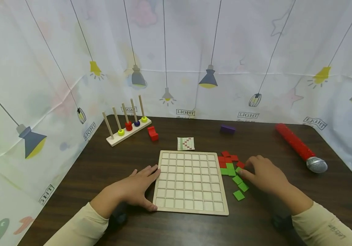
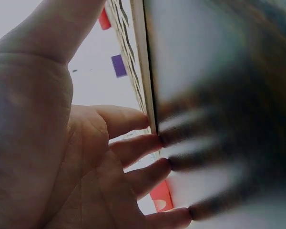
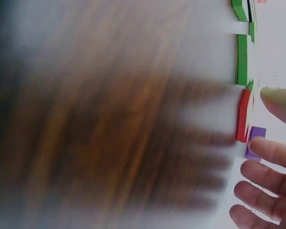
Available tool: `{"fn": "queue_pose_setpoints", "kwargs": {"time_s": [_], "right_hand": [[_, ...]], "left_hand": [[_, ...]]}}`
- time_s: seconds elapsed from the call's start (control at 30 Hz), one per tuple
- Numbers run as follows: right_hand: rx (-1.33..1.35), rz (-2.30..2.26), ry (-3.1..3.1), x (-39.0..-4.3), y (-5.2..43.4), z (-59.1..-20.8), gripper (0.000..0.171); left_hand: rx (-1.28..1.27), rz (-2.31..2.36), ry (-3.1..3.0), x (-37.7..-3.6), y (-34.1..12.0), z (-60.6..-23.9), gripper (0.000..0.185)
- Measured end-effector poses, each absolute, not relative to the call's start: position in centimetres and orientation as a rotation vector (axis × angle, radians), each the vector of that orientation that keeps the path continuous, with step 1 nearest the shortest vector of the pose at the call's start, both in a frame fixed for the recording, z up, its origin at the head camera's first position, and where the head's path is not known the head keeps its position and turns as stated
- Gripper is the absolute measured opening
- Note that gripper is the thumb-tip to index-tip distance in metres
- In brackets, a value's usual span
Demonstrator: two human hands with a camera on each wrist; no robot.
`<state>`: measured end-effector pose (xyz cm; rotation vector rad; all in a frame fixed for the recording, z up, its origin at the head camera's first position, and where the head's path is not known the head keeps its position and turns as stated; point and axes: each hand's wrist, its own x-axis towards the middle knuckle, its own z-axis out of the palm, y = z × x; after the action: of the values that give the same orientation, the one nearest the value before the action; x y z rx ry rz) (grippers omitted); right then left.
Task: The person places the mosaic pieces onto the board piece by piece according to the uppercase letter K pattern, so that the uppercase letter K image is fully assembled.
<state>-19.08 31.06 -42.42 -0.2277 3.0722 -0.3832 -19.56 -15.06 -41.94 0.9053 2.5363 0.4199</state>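
On the dark worktop (image 1: pixel 102 164), the gridded board (image 1: pixel 191 181), its cells unfilled, is steadied at its left edge by the left hand (image 1: pixel 136 188), fingers straight. Beside its right edge, red and green tiles (image 1: pixel 232 169) are touched by the right hand (image 1: pixel 263 176), fingers loosely spread.

One grid board (image 1: pixel 191 181), one pattern card (image 1: pixel 186 143), one microphone (image 1: pixel 300 147), five pegs (image 1: pixel 123 124).

We see a pale wooden grid board (image 1: pixel 191 182), red and green tiles (image 1: pixel 231 169), a purple block (image 1: pixel 227 128), and a dark brown table (image 1: pixel 102 164).
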Motion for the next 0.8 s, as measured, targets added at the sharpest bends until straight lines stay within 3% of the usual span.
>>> {"fn": "queue_pose_setpoints", "kwargs": {"time_s": [0.8], "right_hand": [[-0.077,-0.531,2.890,-20.0,29.6,-40.9,0.028]], "left_hand": [[0.927,0.463,2.545,-19.4,-15.6,-42.5,0.120]]}}
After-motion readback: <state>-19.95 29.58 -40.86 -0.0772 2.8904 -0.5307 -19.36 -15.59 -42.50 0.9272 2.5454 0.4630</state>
